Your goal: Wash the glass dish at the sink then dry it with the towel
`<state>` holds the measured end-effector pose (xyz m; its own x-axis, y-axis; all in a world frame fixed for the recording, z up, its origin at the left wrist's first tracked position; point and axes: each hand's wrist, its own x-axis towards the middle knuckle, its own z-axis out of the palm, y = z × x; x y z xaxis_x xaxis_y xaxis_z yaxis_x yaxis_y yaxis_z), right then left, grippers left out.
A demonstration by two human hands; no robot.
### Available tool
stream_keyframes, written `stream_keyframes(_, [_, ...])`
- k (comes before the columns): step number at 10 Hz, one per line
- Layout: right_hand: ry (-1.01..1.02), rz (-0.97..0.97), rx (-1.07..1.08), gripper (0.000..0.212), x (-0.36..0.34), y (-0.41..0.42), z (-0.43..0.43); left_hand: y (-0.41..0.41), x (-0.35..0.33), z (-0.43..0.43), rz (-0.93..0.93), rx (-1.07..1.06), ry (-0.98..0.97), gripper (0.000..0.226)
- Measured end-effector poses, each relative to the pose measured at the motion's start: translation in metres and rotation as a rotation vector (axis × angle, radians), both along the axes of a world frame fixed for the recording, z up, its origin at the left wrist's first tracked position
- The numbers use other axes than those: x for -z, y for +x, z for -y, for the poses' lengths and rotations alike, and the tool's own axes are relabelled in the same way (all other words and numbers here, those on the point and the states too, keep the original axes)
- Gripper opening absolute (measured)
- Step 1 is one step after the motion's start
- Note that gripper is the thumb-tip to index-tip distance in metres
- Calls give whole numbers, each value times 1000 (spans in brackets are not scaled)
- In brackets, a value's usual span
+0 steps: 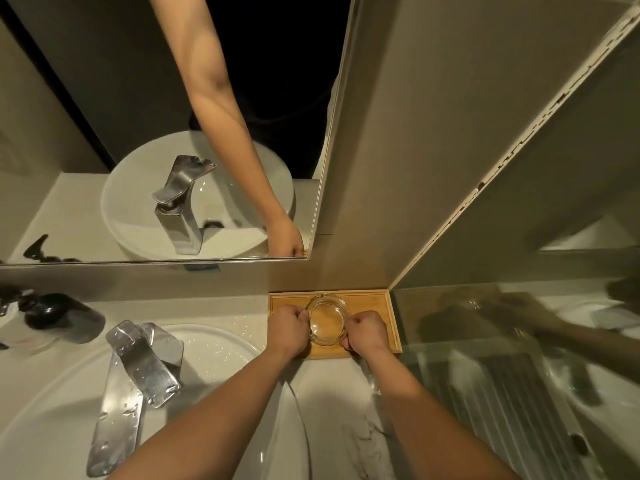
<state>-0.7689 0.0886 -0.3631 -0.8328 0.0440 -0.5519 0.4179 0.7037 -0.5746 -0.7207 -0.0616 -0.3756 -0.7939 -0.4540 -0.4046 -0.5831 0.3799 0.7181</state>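
A round clear glass dish (326, 318) sits over a wooden tray (381, 306) at the back of the counter, against the wall. My left hand (286, 330) grips the dish's left rim with curled fingers. My right hand (366, 330) grips its right rim the same way. Whether the dish rests on the tray or is just lifted off it I cannot tell. No towel is in view.
A white basin (221, 344) with a wet chrome faucet (135, 379) lies left of my arms. A dark soap dispenser (59, 315) stands at the far left. A mirror (104, 98) covers the back wall; a glass panel (502, 341) closes the right side.
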Motion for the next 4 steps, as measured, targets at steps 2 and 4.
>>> stream_keyframes(2, [-19,18,23,33,1,-2,0,-2,0,2,27,18,14,30])
stream_keyframes(4, [-76,37,52,33,-6,6,-9,14,-25,-1,-50,19,-85,28])
